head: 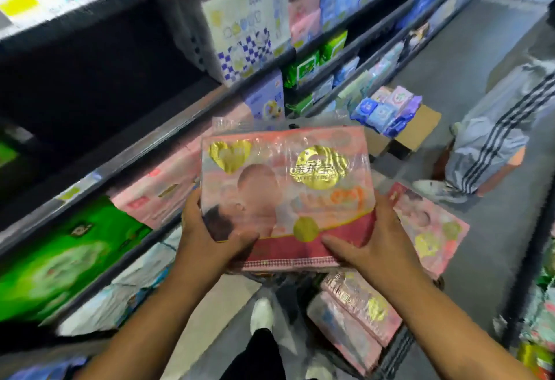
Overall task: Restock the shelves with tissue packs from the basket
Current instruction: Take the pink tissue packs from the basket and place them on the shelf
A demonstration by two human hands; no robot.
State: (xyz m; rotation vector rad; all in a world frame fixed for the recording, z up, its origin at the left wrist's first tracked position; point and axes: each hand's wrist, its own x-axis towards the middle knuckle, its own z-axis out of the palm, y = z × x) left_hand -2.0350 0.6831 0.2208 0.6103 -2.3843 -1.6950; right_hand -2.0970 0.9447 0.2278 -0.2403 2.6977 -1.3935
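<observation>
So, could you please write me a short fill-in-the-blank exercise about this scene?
1. The left hand and right hand both grip a ___ tissue pack.
2. The heart printed on it is ___.
3. The big shelf pack at far left is ___.
Missing words: pink, gold, green.

Pink plastic-wrapped tissue pack [288, 196] I hold: pale pink face, gold heart top left, gold round emblem top right, orange lettering under emblem, deep red band with gold disc along near edge. Flat pink packs [360, 313] below it: same pink, gold spots. Big glossy green pack [60, 259] on shelf: bright green, paler middle. Tall white pack [243, 28]: blue-and-white checks, yellow blobs. Grey trousers [492, 139] on other person: dark side stripes. My shoe [262, 315]: white.
</observation>
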